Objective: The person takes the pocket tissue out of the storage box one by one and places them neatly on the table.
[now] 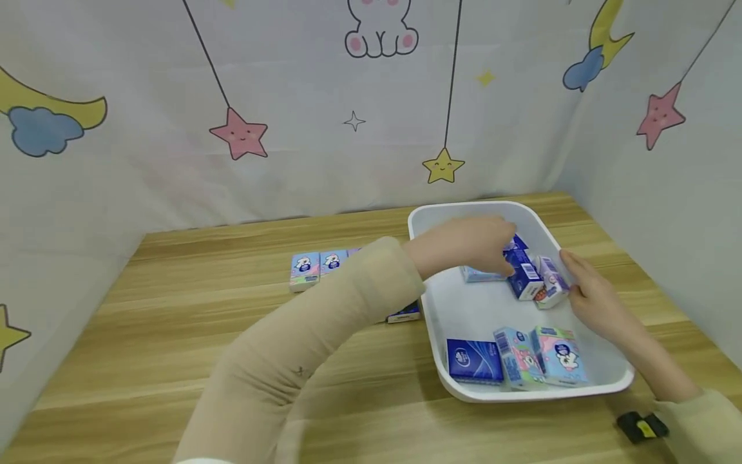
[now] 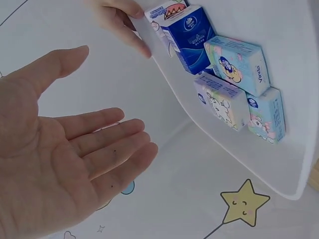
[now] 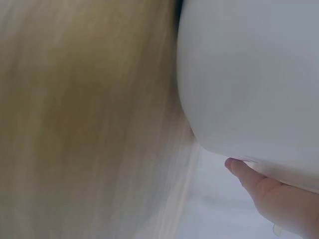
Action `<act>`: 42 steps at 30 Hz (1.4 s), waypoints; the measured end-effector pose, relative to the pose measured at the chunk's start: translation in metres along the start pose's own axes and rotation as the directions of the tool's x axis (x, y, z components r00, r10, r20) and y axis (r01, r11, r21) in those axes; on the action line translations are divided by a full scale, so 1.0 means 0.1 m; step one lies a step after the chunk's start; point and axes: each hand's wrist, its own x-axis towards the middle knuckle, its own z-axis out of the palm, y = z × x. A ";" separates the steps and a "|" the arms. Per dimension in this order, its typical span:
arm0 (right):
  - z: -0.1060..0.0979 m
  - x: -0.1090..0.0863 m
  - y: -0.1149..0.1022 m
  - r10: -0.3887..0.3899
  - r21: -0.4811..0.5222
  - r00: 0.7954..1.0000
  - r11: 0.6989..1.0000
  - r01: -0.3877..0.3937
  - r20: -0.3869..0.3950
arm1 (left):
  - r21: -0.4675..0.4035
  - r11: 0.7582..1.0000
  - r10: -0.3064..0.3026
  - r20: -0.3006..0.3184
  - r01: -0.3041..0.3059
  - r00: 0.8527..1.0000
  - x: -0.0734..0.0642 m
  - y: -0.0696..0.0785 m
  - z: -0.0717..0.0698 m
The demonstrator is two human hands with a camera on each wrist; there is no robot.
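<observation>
My left hand (image 1: pixel 478 241) is over the far part of a white plastic bin (image 1: pixel 430 322), above several tissue packs. The left wrist view shows the palm of that left hand (image 2: pixel 65 149) empty, fingers extended. Close by it in the bin are a dark blue tissue pack (image 2: pixel 192 42), a light blue pack (image 2: pixel 237 64) and a purple-and-white pack (image 2: pixel 222 102). My right hand (image 1: pixel 597 299) grips the bin's right rim, thumb inside the wall. In the right wrist view, this hand (image 3: pixel 271 196) lies along the bin's outer side (image 3: pixel 249 89).
At the bin's near end sit a dark blue pack (image 1: pixel 475 361) and two light blue packs. Left of the bin, pastel packs (image 1: pixel 304 269) and a dark blue pack (image 1: pixel 404 314) lie on the wooden table (image 1: pixel 191 296), partly behind my sleeve. A black strap (image 1: pixel 642 427) lies near my right sleeve.
</observation>
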 end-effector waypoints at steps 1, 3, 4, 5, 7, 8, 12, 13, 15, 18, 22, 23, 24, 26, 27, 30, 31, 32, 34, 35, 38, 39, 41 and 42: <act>-0.01 -0.01 0.01 -0.002 -0.002 1.000 1.000 0.002 -0.004 | 0.012 1.000 -0.004 0.011 0.004 1.000 0.08 0.04 -0.01; -0.01 -0.02 0.03 -0.007 -0.007 1.000 1.000 0.006 -0.011 | 0.021 0.999 -0.025 0.034 0.024 0.999 0.22 0.11 -0.01; -0.01 -0.03 0.04 -0.011 -0.010 1.000 1.000 0.011 -0.014 | 0.027 0.999 -0.037 0.050 0.036 0.998 0.29 0.15 0.00; -0.01 -0.04 0.05 -0.014 -0.013 1.000 1.000 0.014 -0.015 | 0.029 0.998 -0.058 0.070 0.056 0.996 0.35 0.18 0.01; -0.01 -0.05 0.05 -0.020 -0.017 1.000 1.000 0.020 -0.018 | 0.024 0.996 -0.087 0.100 0.085 0.991 0.46 0.23 0.04; -0.01 -0.05 0.06 -0.022 -0.016 1.000 1.000 0.022 -0.018 | 0.028 0.995 -0.099 0.106 0.097 0.989 0.51 0.25 0.05; -0.02 -0.06 0.07 -0.016 -0.011 1.000 1.000 0.016 -0.014 | 0.015 0.990 -0.139 0.088 0.138 0.986 0.66 0.30 0.10; -0.02 -0.06 0.07 -0.012 -0.007 1.000 1.000 0.012 -0.012 | 0.007 0.989 -0.148 0.078 0.148 0.986 0.70 0.31 0.12; -0.03 -0.06 0.07 -0.008 -0.005 1.000 1.000 0.008 -0.012 | -0.024 0.986 -0.162 0.067 0.164 0.985 0.74 0.34 0.14; -0.03 -0.05 0.08 -0.017 -0.003 1.000 1.000 0.016 -0.020 | -0.075 0.979 -0.184 0.077 0.190 0.980 0.81 0.40 0.19; -0.04 -0.06 0.07 -0.027 -0.004 0.999 1.000 0.027 -0.024 | -0.111 0.971 -0.203 0.084 0.212 0.976 0.88 0.47 0.28; -0.04 -0.06 0.07 -0.024 -0.003 0.999 1.000 0.024 -0.021 | -0.114 0.971 -0.204 0.079 0.212 0.976 0.89 0.48 0.30; -0.04 -0.06 0.06 -0.020 -0.002 1.000 1.000 0.020 -0.018 | -0.109 0.972 -0.204 0.070 0.210 0.977 0.91 0.49 0.33; -0.04 -0.06 0.06 -0.008 0.001 1.000 1.000 0.008 -0.010 | -0.098 0.974 -0.198 0.056 0.203 0.979 0.94 0.49 0.38; -0.04 -0.05 0.06 -0.003 0.004 1.000 1.000 0.003 -0.007 | -0.106 0.974 -0.195 0.050 0.199 0.980 0.95 0.49 0.40; -0.04 -0.04 0.05 0.001 0.000 1.000 1.000 -0.001 -0.011 | -0.091 0.978 -0.186 0.032 0.188 0.982 1.00 0.48 0.47; -0.03 -0.04 0.05 0.002 -0.001 1.000 1.000 -0.002 -0.011 | -0.088 0.979 -0.182 0.025 0.183 0.983 1.01 0.47 0.48; -0.04 -0.04 0.04 0.000 -0.002 1.000 1.000 0.000 -0.014 | -0.078 0.981 -0.179 0.016 0.180 0.984 1.02 0.47 0.50; -0.03 -0.03 0.03 -0.003 -0.004 1.000 1.000 0.003 -0.018 | -0.051 0.984 -0.173 -0.004 0.173 0.985 1.03 0.46 0.52; -0.03 -0.02 0.03 -0.003 -0.005 1.000 1.000 0.003 -0.020 | -0.041 0.984 -0.172 -0.014 0.171 0.985 1.03 0.45 0.52; -0.03 -0.01 0.02 -0.008 -0.008 1.000 1.000 0.007 -0.023 | -0.031 0.987 -0.160 -0.040 0.158 0.986 1.02 0.45 0.54; -0.03 -0.01 0.03 -0.010 -0.009 1.000 1.000 0.009 -0.024 | -0.030 0.988 -0.154 -0.047 0.152 0.987 1.02 0.45 0.55; -0.03 0.00 0.03 -0.012 -0.011 1.000 1.000 0.011 -0.026 | -0.031 0.990 -0.139 -0.060 0.137 0.989 1.02 0.44 0.56; -0.03 0.00 0.03 -0.011 -0.011 1.000 1.000 0.011 -0.026 | -0.035 0.991 -0.134 -0.062 0.132 0.989 1.02 0.44 0.56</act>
